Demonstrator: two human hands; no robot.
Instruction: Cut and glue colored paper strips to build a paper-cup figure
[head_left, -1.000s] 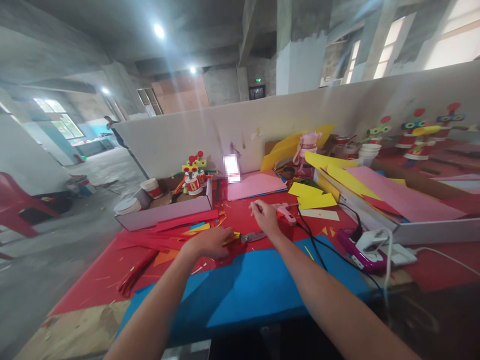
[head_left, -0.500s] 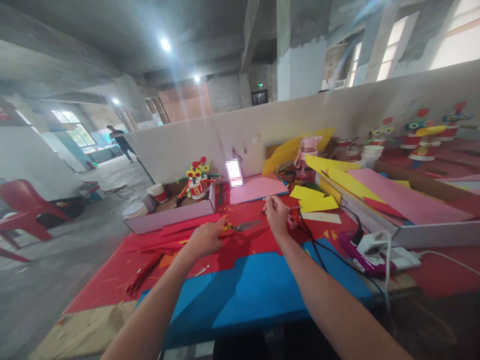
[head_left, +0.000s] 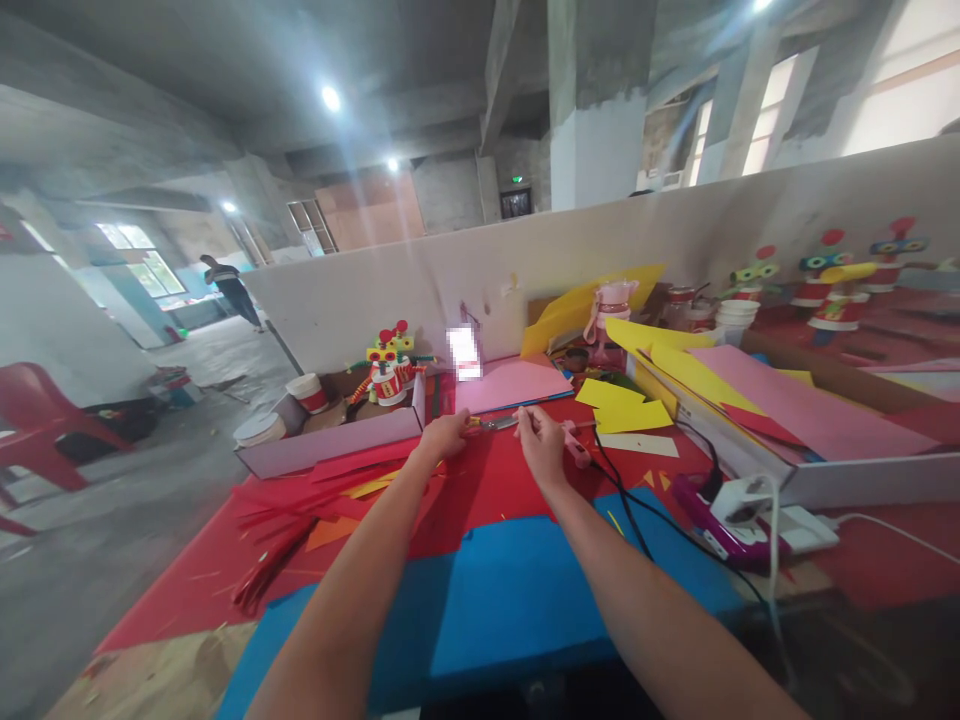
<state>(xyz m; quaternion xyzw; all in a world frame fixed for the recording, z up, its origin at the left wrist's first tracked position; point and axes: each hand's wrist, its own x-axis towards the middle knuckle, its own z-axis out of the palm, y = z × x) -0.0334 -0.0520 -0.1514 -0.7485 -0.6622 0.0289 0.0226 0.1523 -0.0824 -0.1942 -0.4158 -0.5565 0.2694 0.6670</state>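
My left hand [head_left: 447,434] is closed around the yellow handles of a pair of scissors [head_left: 496,424], whose metal blades point right. My right hand [head_left: 541,442] is closed in a pinch by the blade tips; what its fingers hold, if anything, is too small to make out. Just right of that hand lies a pink glue gun [head_left: 576,444] with a black cord. Beneath both hands spreads red paper [head_left: 487,490], with blue sheets [head_left: 525,580] nearer me. Beyond the blades rests a stack of pink paper [head_left: 517,382].
A shallow box [head_left: 337,442] with cup-bodied toy figures [head_left: 391,375] stands left. Yellow paper pieces [head_left: 634,412] and a box of coloured sheets [head_left: 817,400] are right. A purple power strip [head_left: 724,525] trails cords. A white partition [head_left: 360,285] stands behind; a person [head_left: 229,285] is far left.
My left hand has moved forward and right with the scissors, bringing the blades close to my right fingers. My right hand has shifted slightly left. The view has shifted a little.
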